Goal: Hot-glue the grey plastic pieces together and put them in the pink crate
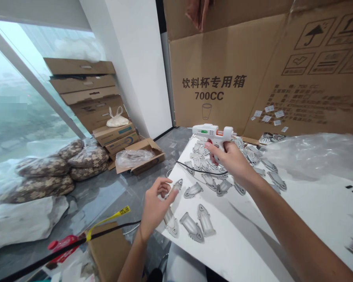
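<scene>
A white glue gun (213,134) with a green label is gripped in my right hand (231,156), its nozzle side over the far part of the white table (238,231). My left hand (157,201), at the table's left edge, has its thumb and curled fingers around a small grey, arch-ended flat piece (179,184); part of that piece is hidden by the thumb. Similar grey pieces lie near it, among them one piece (191,227) at the front and another (193,190) to the right. Several more are spread beneath the glue gun.
Behind the table stands a large cardboard box (211,58) with small labels stuck on it. Clear plastic sheeting (317,156) lies at the right. A black cord (200,170) crosses the table. Left on the floor are an open carton (147,160), patterned bundles (88,160) and a red bottle (64,246).
</scene>
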{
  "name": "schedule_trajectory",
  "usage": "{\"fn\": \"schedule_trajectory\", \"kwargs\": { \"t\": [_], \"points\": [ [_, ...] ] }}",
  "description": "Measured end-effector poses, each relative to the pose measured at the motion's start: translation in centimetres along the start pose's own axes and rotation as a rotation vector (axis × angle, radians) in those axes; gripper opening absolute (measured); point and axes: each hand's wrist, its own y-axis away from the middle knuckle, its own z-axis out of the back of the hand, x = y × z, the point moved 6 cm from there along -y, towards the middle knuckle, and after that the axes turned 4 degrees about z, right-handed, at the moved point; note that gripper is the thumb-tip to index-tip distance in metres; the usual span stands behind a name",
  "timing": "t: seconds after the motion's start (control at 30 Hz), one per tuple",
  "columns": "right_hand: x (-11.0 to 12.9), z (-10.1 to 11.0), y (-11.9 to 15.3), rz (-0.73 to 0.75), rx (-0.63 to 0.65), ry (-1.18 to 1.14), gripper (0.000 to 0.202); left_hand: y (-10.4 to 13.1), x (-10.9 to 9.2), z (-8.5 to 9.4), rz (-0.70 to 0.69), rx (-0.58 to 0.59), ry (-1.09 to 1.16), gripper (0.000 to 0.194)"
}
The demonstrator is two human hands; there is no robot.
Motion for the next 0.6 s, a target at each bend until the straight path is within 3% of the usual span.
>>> {"fn": "schedule_trajectory", "kwargs": {
  "t": [0.1,0.27,0.37,0.5,0.6],
  "points": [
    [-0.3,-0.4,0.3,-0.019,0.105,0.161,0.038,-0.2,1.0,0.5,0.014,-0.137,-0.094,0.021],
    [-1.0,-2.0,0.9,-0.003,0.364,0.501,0.030,0.1,1.1,0.4,-0.043,-0.215,-0.275,0.019],
    [-1.6,-2.7,1.2,0.012,0.452,0.591,0.034,0.4,0.3,0.1,-0.059,-0.174,-0.320,0.020],
    [-2.1,-3.3,1.6,0.008,0.528,0.655,0.037,0.6,-0.4,-0.5,-0.066,-0.041,-0.329,0.038],
    [-2.4,-3.6,1.9,0.014,0.568,0.678,0.037,0.5,-0.1,-0.4,-0.054,-0.051,-0.270,0.025]
  ]
}}
